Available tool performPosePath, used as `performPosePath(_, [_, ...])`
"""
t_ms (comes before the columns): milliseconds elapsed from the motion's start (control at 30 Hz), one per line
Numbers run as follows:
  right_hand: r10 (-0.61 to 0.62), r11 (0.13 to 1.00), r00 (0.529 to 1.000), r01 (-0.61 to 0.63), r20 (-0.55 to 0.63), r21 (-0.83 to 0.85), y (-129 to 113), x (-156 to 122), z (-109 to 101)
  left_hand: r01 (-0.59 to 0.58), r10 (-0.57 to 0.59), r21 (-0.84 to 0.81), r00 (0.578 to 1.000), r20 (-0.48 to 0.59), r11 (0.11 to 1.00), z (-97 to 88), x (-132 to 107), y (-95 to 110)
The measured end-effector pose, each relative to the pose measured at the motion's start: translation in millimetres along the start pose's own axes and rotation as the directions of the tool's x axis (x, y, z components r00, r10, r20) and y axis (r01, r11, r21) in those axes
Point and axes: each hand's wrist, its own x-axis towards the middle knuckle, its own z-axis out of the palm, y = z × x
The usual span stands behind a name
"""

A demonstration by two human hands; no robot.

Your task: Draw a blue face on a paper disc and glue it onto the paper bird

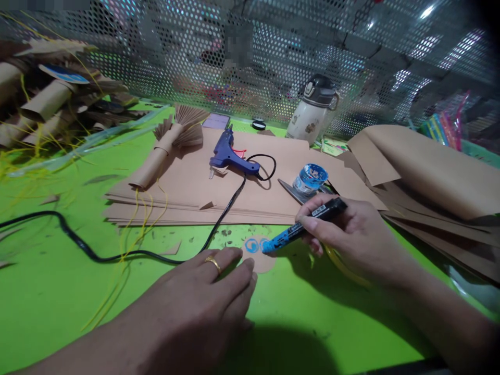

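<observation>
A blue-stained marker with a black end [289, 235] is gripped in my right hand [347, 234]. Its tip rests on a small round piece of brown paper [261, 264] that bears blue curled marks. My left hand [211, 286], a gold ring on one finger, lies flat with its fingertips on the paper's left edge. Just beyond my right hand stands an open blue paint pot [310, 178], with a pointed metal blade [291, 191] beside it, partly hidden.
A blue glue gun [232, 156] and a rolled-paper piece with pleated fans [160, 151] lie on stacked brown sheets [187, 182]. Its black cord [128, 253] crosses the green table [50, 302]. Behind stand a bottle [312, 112] and a perforated metal screen [175, 57]. More paper pieces are piled left.
</observation>
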Motion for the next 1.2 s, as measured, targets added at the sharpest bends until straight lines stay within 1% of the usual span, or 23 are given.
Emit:
performPosePath(100, [-0.020,1.000,0.999,0.019,-0.049,-0.023,-4,1,-1,0.009,-0.009,-0.012,1.000,0.003,1.000,-0.5,0,0])
performPosePath(200, [-0.007,1.000,0.996,0.007,-0.085,0.001,-6,0,-1,0.017,-0.017,-0.019,1.000,0.007,1.000,-0.7,-1,0])
performPosePath(300, [-0.005,1.000,0.997,0.006,-0.079,0.015,-5,-1,0,0.013,-0.013,-0.029,1.000,0.003,0.999,-1.8,0,0])
performPosePath(467, [-0.005,1.000,1.000,0.005,-0.026,-0.006,2,-2,2,0.011,-0.014,-0.051,0.997,-0.076,0.999,-3.8,6,-1])
performPosePath(567, [0.008,1.000,1.000,-0.008,-0.009,-0.004,3,-2,1,0.010,-0.014,-0.058,0.998,-0.063,0.998,-3.3,6,-2])
performPosePath(633, [0.006,1.000,1.000,-0.006,-0.016,-0.003,2,-1,0,0.011,-0.014,-0.062,0.999,-0.042,0.998,-3.0,4,-2])
performPosePath(767, [-0.010,0.999,0.999,0.007,-0.043,-0.053,-5,1,-2,0.028,-0.031,-0.057,0.998,-0.048,0.998,-3.9,5,-1])
performPosePath(867, [-0.034,0.994,0.995,0.024,-0.092,-0.107,-8,1,-4,0.028,-0.032,-0.051,0.996,-0.081,0.998,-4.8,8,1])
performPosePath(933, [-0.038,0.995,0.993,0.027,-0.111,-0.099,-9,1,-4,0.036,-0.043,-0.069,0.994,-0.101,0.997,-5.6,10,2])
performPosePath(1000, [-0.036,0.997,0.994,0.028,-0.104,-0.074,-8,0,-3,0.043,-0.050,-0.078,0.994,-0.095,0.996,-6.5,10,1])
performPosePath(1100, [-0.016,0.999,0.998,0.013,-0.065,-0.048,-6,-1,0,0.017,-0.022,-0.076,0.998,-0.066,0.997,-6.4,7,-2])
performPosePath(1200, [0.017,1.000,0.999,-0.017,-0.036,-0.015,-2,-1,1,0.002,-0.005,-0.056,0.998,-0.063,0.998,-3.8,6,-3])
